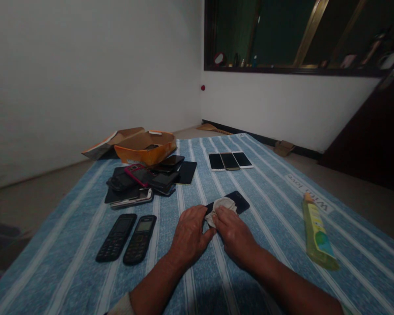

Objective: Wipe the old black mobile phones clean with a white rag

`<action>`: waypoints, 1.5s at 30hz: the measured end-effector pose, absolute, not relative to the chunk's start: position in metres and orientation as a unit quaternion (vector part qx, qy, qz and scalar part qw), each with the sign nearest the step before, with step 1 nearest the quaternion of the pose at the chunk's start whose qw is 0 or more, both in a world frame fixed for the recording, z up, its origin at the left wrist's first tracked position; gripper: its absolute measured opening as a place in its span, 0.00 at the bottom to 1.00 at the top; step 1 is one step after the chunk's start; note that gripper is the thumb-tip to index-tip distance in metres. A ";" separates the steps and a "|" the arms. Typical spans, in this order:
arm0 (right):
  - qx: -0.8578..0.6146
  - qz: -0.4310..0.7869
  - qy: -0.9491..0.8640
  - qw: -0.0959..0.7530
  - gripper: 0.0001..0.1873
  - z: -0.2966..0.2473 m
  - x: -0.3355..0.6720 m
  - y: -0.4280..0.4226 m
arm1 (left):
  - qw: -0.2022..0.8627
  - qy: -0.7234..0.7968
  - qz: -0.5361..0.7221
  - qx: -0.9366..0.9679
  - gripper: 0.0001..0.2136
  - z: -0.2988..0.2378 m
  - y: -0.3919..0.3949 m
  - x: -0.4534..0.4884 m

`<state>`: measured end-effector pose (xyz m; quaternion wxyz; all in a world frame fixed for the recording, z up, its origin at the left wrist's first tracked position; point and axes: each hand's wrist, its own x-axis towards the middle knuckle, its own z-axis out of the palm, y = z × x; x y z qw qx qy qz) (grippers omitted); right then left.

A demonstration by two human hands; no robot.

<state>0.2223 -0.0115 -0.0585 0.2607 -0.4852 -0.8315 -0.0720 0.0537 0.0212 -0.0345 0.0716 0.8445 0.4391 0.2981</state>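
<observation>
A dark smartphone (242,202) lies flat on the striped blue cloth in front of me. My left hand (189,229) grips its left end, fingers over the edge and thumb along the near side. A crumpled whitish cloth (226,203) is bunched on the phone under the fingers of my right hand (233,232), which presses it against the surface. The cloth and both hands cover the phone's middle and left part. Two black keypad phones, one on the left (117,237) and one on the right (140,239), lie side by side left of my hands.
Beyond the keypad phones is a pile of old phones (141,180), with a torn orange cardboard box (144,153) behind it. Three smartphones (230,161) lie in a row farther back. A bottle of yellow-green liquid (318,238) lies on the right, near the bed-like surface's edge.
</observation>
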 end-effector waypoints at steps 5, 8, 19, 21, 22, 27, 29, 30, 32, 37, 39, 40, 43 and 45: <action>-0.516 -0.069 -0.818 0.244 0.22 -0.053 0.236 0.001 | 0.073 0.441 0.291 0.846 0.19 -0.032 0.020 0.054; -0.552 -0.065 -0.797 0.235 0.21 -0.046 0.247 0.012 | 0.069 0.444 0.283 0.847 0.19 -0.031 0.019 0.055; -0.576 -0.043 -0.785 0.226 0.15 -0.031 0.235 0.026 | 0.082 0.455 0.299 0.835 0.22 -0.028 0.018 0.056; -0.542 -0.033 -0.808 0.229 0.15 -0.032 0.225 0.023 | 0.078 0.460 0.302 0.831 0.25 -0.031 0.019 0.056; -0.526 -0.029 -0.818 0.230 0.14 -0.032 0.221 0.021 | 0.076 0.462 0.302 0.830 0.26 -0.032 0.020 0.055; -0.483 -0.019 -0.842 0.239 0.18 -0.036 0.216 0.015 | 0.064 0.467 0.310 0.826 0.28 -0.038 0.022 0.054; -0.487 -0.018 -0.840 0.239 0.20 -0.039 0.222 0.016 | 0.062 0.468 0.310 0.825 0.27 -0.039 0.022 0.055; -0.495 -0.019 -0.836 0.236 0.21 -0.040 0.226 0.016 | 0.062 0.468 0.308 0.826 0.27 -0.038 0.022 0.055; -0.524 -0.024 -0.820 0.230 0.21 -0.040 0.235 0.019 | 0.064 0.467 0.301 0.829 0.28 -0.037 0.022 0.054; -0.598 -0.046 -0.770 0.216 0.21 -0.036 0.257 0.027 | 0.071 0.470 0.286 0.832 0.29 -0.035 0.020 0.054; -0.614 -0.057 -0.758 0.211 0.20 -0.035 0.258 0.026 | 0.072 0.470 0.287 0.832 0.29 -0.036 0.020 0.055; -0.619 -0.061 -0.755 0.209 0.20 -0.035 0.257 0.024 | 0.072 0.470 0.289 0.831 0.29 -0.036 0.020 0.055; -0.608 -0.064 -0.762 0.212 0.20 -0.040 0.248 0.016 | 0.074 0.467 0.298 0.829 0.29 -0.037 0.019 0.056; -0.576 -0.064 -0.782 0.228 0.21 -0.046 0.239 0.011 | 0.077 0.467 0.305 0.827 0.28 -0.037 0.020 0.056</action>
